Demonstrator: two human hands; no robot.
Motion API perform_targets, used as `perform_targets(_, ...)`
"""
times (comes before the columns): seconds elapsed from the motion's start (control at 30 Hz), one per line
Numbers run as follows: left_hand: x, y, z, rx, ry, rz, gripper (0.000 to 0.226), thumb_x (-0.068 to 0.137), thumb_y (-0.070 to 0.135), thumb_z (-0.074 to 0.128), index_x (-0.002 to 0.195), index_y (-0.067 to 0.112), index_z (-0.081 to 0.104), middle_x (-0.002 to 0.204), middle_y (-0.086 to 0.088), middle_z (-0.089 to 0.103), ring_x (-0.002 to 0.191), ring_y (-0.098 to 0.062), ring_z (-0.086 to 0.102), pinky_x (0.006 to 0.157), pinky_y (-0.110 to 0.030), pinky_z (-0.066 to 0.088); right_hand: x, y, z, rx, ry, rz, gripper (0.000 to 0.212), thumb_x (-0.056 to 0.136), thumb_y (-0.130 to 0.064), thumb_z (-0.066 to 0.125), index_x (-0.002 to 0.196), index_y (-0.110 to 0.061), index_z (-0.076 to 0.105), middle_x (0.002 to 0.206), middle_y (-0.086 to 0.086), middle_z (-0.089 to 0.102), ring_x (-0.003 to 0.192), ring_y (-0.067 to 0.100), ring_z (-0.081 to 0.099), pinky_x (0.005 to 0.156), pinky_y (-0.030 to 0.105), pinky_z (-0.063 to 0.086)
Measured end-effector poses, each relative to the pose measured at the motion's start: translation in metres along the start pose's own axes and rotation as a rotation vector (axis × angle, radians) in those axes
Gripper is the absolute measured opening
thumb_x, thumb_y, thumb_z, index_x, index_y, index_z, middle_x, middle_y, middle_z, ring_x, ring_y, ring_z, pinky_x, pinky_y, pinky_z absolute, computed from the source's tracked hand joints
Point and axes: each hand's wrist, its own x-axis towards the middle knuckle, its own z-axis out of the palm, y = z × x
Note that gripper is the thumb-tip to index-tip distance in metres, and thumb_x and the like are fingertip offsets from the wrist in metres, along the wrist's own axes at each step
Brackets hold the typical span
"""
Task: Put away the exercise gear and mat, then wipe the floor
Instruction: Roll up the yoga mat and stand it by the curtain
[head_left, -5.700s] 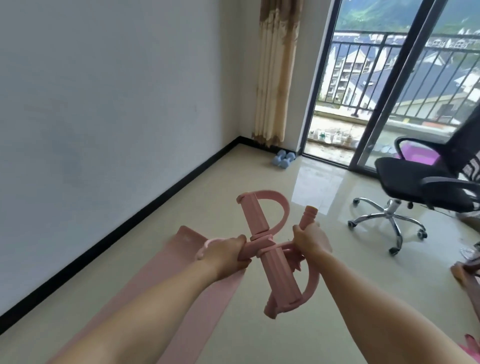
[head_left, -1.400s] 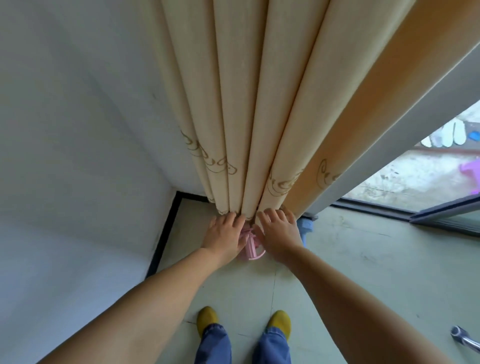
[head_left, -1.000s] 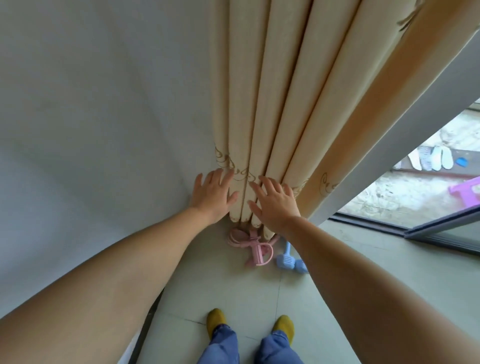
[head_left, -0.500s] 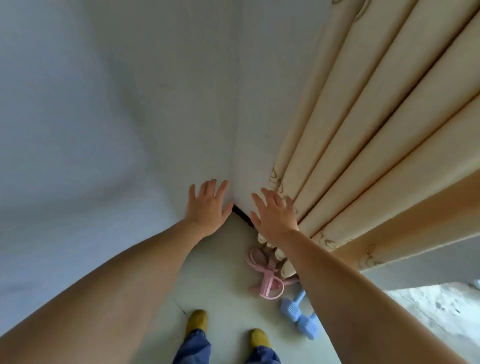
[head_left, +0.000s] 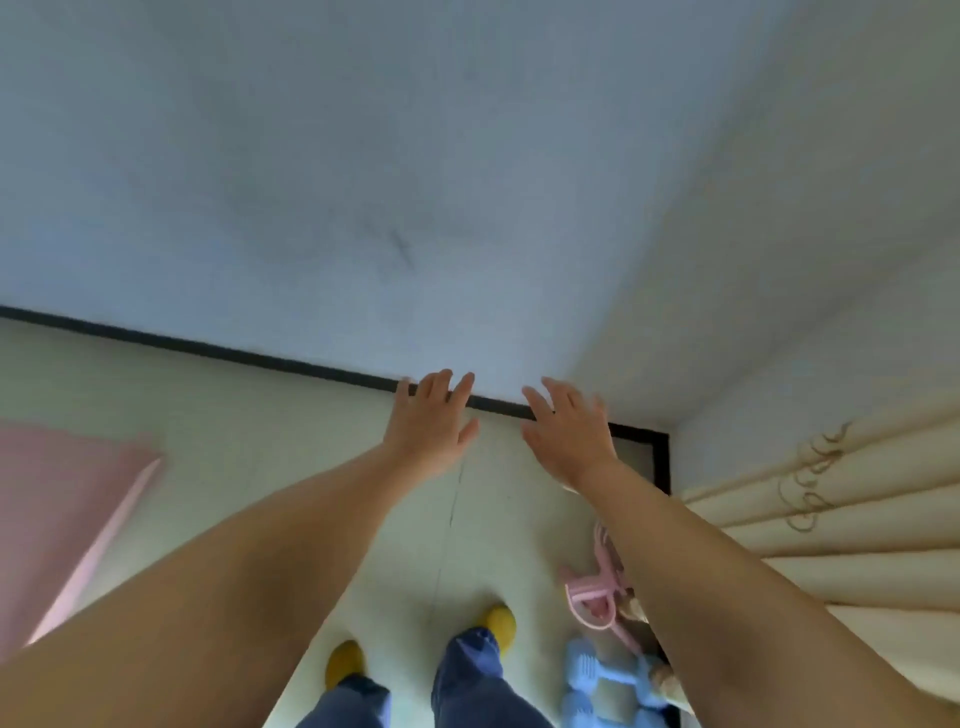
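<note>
While both hands are raised empty at frame centre, the item next in line, by judgement, is the pink exercise mat (head_left: 67, 525), lying flat on the floor (head_left: 249, 431) at the left edge of the frame, well apart from either hand; left hand (head_left: 428, 428): fingers spread and relaxed, gripping nothing, the nearer of the two to the mat; right hand (head_left: 569, 434): fingers likewise spread, holding nothing; mat lies to the left of and below the left fingertips in the frame; long axis appears to run from its short end at middle left down toward lower left, roughly along the black skirting (head_left: 234, 353), though only one corner region shows; pink pedal resistance puller (head_left: 597, 597): set down at lower right by the curtain (head_left: 841, 525), long axis running up-and-down the frame, partly hidden by the right forearm; blue dumbbells (head_left: 602, 686): just below it, near the yellow slippers (head_left: 501, 623)
</note>
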Motion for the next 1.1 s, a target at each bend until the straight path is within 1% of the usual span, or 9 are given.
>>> perform_targets(0.2,-0.138,-0.111,0.027,-0.046,0.053,-0.362,0.060,0.100,0.045,0.025,0.151,0.019,0.009,0.155,-0.010,0.021,0.142,-0.024,0.021,0.116,-0.049,0.015,0.011,-0.157,0.001,-0.076,0.005,-0.370,0.052,0.101,-0.042,0.021,0.150,-0.025,0.015,0.158,0.003,0.013,0.146,0.021,0.010,0.117,0.051,0.006)
perform_targets(0.3,-0.215,-0.163,0.044,-0.139,0.021,-0.538,0.060,0.100,0.044,0.022,0.151,0.019,0.004,0.157,-0.011,0.014,0.144,-0.026,0.014,0.117,-0.050,0.009,-0.005,-0.240,0.007,-0.098,-0.003,-0.532,0.052,0.101,-0.043,0.021,0.150,-0.027,0.013,0.159,0.002,0.010,0.147,0.022,0.008,0.118,0.051,0.003)
perform_targets(0.47,-0.354,-0.234,0.076,-0.162,0.019,-0.737,0.061,0.100,0.044,0.022,0.152,0.019,0.002,0.157,-0.010,0.012,0.144,-0.025,0.012,0.117,-0.049,0.008,-0.059,-0.373,0.025,-0.148,-0.005,-0.693,0.053,0.101,-0.043,0.023,0.151,-0.027,0.013,0.159,0.002,0.010,0.147,0.023,0.007,0.117,0.050,0.001)
perform_targets(0.6,-0.462,-0.280,0.095,-0.134,0.021,-0.879,0.061,0.100,0.045,0.023,0.152,0.017,0.005,0.153,-0.011,0.021,0.140,-0.026,0.021,0.114,-0.048,0.016,-0.102,-0.473,0.039,-0.196,-0.015,-0.831,0.052,0.101,-0.042,0.023,0.151,-0.027,0.013,0.159,0.002,0.011,0.146,0.022,0.008,0.117,0.050,0.002)
perform_targets(0.7,-0.525,-0.312,0.108,-0.154,0.024,-0.993,0.061,0.100,0.044,0.025,0.151,0.016,0.009,0.151,-0.012,0.023,0.139,-0.026,0.022,0.114,-0.050,0.015,-0.127,-0.530,0.044,-0.235,-0.027,-0.916,0.053,0.102,-0.040,0.023,0.151,-0.026,0.012,0.159,0.002,0.011,0.146,0.021,0.009,0.117,0.050,0.003)
perform_targets(0.8,-0.560,-0.344,0.114,-0.168,0.019,-1.058,0.061,0.100,0.044,0.023,0.151,0.016,0.006,0.153,-0.011,0.018,0.140,-0.026,0.020,0.115,-0.050,0.014,-0.127,-0.573,0.044,-0.311,-0.018,-0.972,0.053,0.102,-0.040,0.023,0.151,-0.025,0.012,0.159,0.002,0.012,0.146,0.021,0.009,0.118,0.050,0.005)
perform_targets(0.87,-0.569,-0.363,0.118,-0.182,0.030,-1.075,0.060,0.100,0.044,0.023,0.151,0.016,0.007,0.153,-0.011,0.019,0.140,-0.026,0.021,0.115,-0.050,0.014,-0.119,-0.599,0.043,-0.344,-0.002,-0.985,0.053,0.102,-0.039,0.023,0.151,-0.024,0.013,0.158,0.003,0.013,0.146,0.021,0.011,0.118,0.050,0.006)
perform_targets(1.0,-0.569,-0.404,0.129,-0.238,0.042,-1.090,0.060,0.100,0.044,0.022,0.151,0.017,0.007,0.154,-0.011,0.017,0.141,-0.026,0.020,0.116,-0.050,0.014,-0.090,-0.652,0.043,-0.376,0.022,-1.024,0.052,0.101,-0.039,0.025,0.150,-0.023,0.016,0.157,0.003,0.016,0.145,0.022,0.015,0.117,0.050,0.009)
perform_targets(1.1,-0.560,-0.441,0.140,-0.277,0.016,-1.073,0.060,0.100,0.043,0.022,0.151,0.017,0.005,0.155,-0.010,0.016,0.142,-0.026,0.018,0.116,-0.050,0.013,-0.057,-0.696,0.050,-0.397,0.001,-1.044,0.052,0.101,-0.039,0.025,0.150,-0.023,0.015,0.157,0.003,0.018,0.145,0.023,0.016,0.117,0.050,0.011)
